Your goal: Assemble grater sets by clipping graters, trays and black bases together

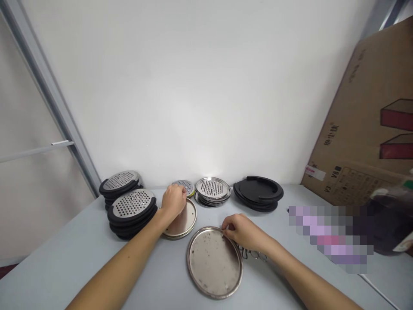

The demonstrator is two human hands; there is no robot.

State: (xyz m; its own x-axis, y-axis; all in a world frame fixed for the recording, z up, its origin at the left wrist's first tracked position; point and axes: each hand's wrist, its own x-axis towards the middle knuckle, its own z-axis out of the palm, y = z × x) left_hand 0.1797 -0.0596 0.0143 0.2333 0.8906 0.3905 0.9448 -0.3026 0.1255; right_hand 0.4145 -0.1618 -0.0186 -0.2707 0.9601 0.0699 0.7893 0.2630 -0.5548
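My right hand [240,230] pinches the upper right rim of a round, shallow metal tray [214,262] with a raised rim and dark specks. This tray lies on the table nearest me. My left hand [174,200] is closed above a small stack of plain round metal discs [182,221]; its fingertips are hidden, so what they hold does not show. Just behind that hand sits a round grater plate [185,186] with a bit of yellow at its edge. Beside my right wrist lie some wire loops or scissor-like handles [253,254], partly covered.
Two stacks of perforated grater discs in black holders [132,204] [121,181] stand at left. Loose grater plates [212,188] and black ring holders [258,191] sit along the wall. At right are a cardboard box [361,129], a dark jar [383,224] and a pixelated object [325,237].
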